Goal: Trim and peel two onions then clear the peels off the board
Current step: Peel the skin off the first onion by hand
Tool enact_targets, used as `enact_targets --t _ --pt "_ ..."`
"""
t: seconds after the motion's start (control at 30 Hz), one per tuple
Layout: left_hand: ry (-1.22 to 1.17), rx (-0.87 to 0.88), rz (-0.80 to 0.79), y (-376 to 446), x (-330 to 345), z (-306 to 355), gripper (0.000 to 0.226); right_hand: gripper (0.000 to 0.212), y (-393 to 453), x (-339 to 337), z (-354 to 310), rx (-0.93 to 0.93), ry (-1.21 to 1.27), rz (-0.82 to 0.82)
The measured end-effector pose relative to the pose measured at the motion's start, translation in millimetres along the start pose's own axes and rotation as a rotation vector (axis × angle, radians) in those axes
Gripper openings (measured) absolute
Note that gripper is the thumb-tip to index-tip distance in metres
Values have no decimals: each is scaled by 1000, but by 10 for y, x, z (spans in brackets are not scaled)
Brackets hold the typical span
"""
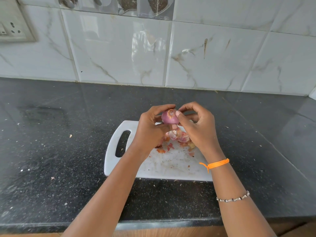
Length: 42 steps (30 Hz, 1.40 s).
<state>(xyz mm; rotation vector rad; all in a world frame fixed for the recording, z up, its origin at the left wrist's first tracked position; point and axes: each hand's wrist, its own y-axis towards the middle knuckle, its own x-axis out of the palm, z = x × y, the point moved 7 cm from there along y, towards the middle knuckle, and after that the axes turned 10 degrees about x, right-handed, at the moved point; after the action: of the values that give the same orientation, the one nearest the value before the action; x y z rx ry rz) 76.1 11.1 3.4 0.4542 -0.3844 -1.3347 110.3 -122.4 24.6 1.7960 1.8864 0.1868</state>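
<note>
The onion [170,116] was held up above the board [172,165], trimmed end facing the camera, so loose skin would presumably drop straight onto it. The left hand [150,127] cupped it from the left, fingers curled over the top and at least one underneath, so it sat in the fingertips, not the palm. The right hand [196,124] came in from the other side, thumb pressed on the rim of the cut end and forefinger curled over, looking like it was picking at a skin edge, though I couldn't really tell if it had any pinched. A heap of peels [177,136] lay on the board right under the hands, with scraps scattered nearer. Dark counter [51,151] all round.
</note>
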Motion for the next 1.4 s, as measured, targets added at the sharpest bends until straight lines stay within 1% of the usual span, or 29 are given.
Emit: enact_targets --t 0.1,0.37,0.57,0.7,0.73,0.8,0.83,0.93,0.97,1.03,1.1,1.17,1.23,1.33,1.4 --pt "16 6 -3 1 4 -6 50 10 -2 3 1 16 9 -1" --pt "48 26 -14 8 12 -6 51 16 7 -14 4 28 11 18" --pt "10 23 -25 4 28 11 51 18 25 -77 5 2 -2 94" --pt "5 8 -4 8 1 3 51 30 39 -113 26 -6 -31 118" --pt "6 -1 5 9 -9 -5 51 30 41 -116 35 1 -26 123" --pt "6 -23 18 9 -21 -19 50 21 32 -120 55 24 14 122" --pt "8 -32 21 9 -24 -27 49 21 27 -122 63 34 28 122" --pt "-2 -56 36 4 -30 -38 43 33 30 -106 95 84 38 98" --pt "-7 -65 45 3 -35 -41 41 32 33 -98 94 100 49 79" --pt "-14 -80 66 1 -46 -39 39 20 37 -78 71 102 102 33" --pt "-22 -90 89 4 -62 -40 37 11 39 -54 56 85 102 -13" --pt "-17 -93 97 11 -78 -50 34 11 50 -45 70 84 86 -33" --pt "-11 -100 96 11 -81 -56 32 7 51 -56 83 102 119 -34" --pt "-18 -116 94 2 -74 -74 30 6 63 -96 107 124 102 -3" --pt "-33 -124 101 0 -80 -78 30 6 79 -116 146 139 37 26"
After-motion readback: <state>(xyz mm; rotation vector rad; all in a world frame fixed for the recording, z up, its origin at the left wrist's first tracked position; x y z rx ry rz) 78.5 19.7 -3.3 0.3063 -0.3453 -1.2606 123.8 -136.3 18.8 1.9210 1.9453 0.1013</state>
